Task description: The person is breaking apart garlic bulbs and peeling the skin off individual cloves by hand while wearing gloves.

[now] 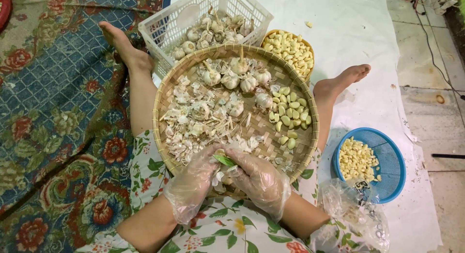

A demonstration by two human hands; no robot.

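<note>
Both my hands wear clear plastic gloves and meet over the near rim of a round woven bamboo tray [310, 136] on my lap. My left hand [193, 182] and my right hand [259, 178] together pinch a garlic piece [224, 160] with a green sprout and loose white skin. On the tray lie whole garlic bulbs [231, 79] at the far side, a heap of papery skins [193, 119] on the left and peeled cloves [289, 112] on the right.
A white plastic crate [160, 32] of garlic bulbs stands beyond the tray, beside a yellow bowl [290, 50] of peeled cloves. A blue strainer basket [390, 161] with cloves sits at right, a clear plastic bag [348, 209] near it. My bare legs flank the tray; a patterned rug lies left.
</note>
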